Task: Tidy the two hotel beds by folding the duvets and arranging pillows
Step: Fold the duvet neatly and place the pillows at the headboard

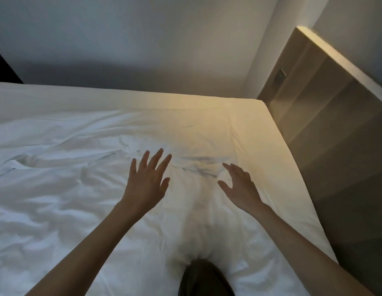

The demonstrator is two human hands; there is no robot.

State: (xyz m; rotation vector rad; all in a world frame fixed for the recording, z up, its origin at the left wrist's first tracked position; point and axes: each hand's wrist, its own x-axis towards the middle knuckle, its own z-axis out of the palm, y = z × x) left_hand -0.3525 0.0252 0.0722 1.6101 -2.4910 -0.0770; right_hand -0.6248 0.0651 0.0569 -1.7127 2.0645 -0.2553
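With each grip wide and empty, the left hand (146, 178) and right hand (239, 186) were spread over the rumpled duvet (68, 189) at centre frame, its creased fold lying crosswise just beyond and between their fingertips, about equally near both.

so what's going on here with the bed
A person reaches both arms over the rumpled white bedding of a bed. The left hand and right hand are open with fingers spread near its creased middle, gripping nothing. A tan wooden headboard stands at the right.
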